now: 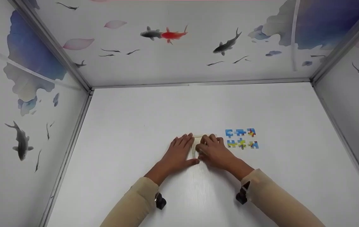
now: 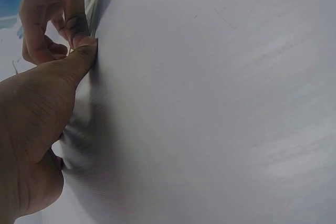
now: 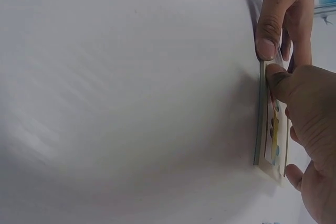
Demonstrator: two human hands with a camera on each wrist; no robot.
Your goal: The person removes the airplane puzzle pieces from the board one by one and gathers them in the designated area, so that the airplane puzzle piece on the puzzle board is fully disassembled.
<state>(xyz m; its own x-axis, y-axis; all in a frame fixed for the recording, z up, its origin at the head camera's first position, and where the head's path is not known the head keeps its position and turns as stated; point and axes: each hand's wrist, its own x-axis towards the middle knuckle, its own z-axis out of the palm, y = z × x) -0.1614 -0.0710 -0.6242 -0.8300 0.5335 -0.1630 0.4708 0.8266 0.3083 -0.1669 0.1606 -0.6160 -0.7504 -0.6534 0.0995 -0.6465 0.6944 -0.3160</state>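
A small pale puzzle board [image 1: 193, 151] with a raised rim lies flat on the table between the two hands. The left hand [image 1: 177, 154] rests across its left side, fingers extended, its thumb at the near edge. Over the board's middle, the right hand [image 1: 215, 153] has bent fingers, with thumb and fingertips down at the surface by the left thumb. Whether a piece is pinched there is hidden. In the right wrist view, coloured puzzle pieces [image 3: 274, 139] with yellow, red and blue show inside the board's rim [image 3: 258, 145], beneath the right hand.
Two short rows of loose jigsaw pieces [image 1: 241, 144], blue, yellow and red, lie on the white table [image 1: 166, 110] just right of the board. White panels [image 1: 182, 67] printed with fish and petals enclose the table's back and sides.
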